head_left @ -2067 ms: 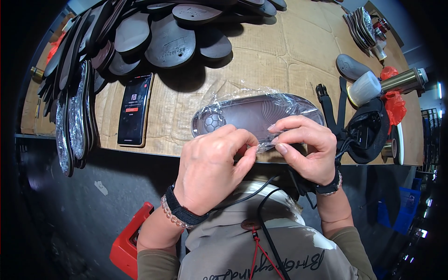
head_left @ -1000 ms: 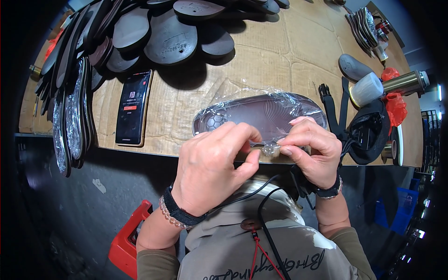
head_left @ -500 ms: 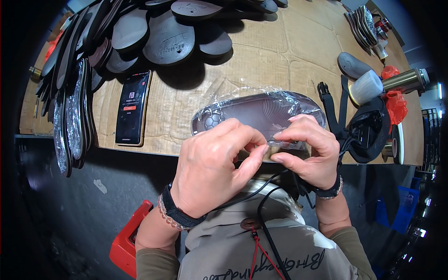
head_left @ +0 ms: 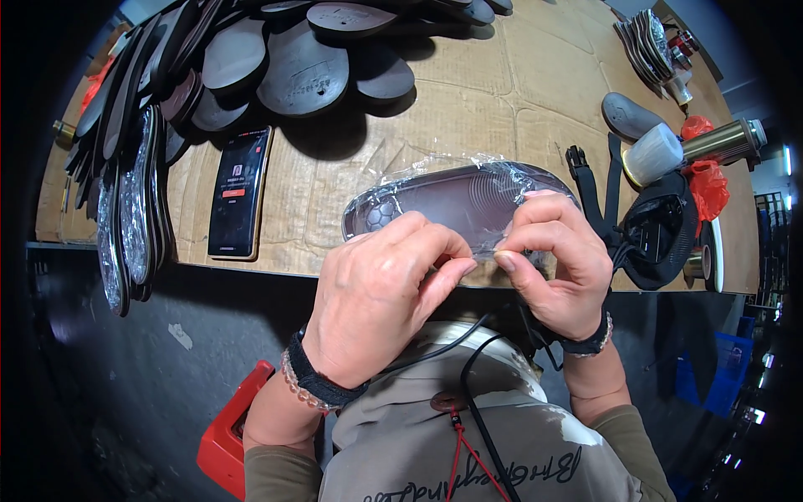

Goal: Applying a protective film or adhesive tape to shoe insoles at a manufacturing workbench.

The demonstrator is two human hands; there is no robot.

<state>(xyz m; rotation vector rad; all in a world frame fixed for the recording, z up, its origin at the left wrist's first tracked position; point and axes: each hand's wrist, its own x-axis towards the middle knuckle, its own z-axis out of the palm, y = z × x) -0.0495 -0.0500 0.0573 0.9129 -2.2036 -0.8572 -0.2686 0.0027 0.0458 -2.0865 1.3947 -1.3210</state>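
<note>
Right, sole [head_left: 456, 201] lies on the counter [head_left: 468, 92] edge, right of the phone [head_left: 240, 192]; left hand [head_left: 381, 293] and right hand [head_left: 556, 259] are both closed, pinching its plastic wrap [head_left: 493, 171]. Too hard a tug may tear it, or drag the sole off.

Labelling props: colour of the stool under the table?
Red stool, at lower left of the head view.
</note>
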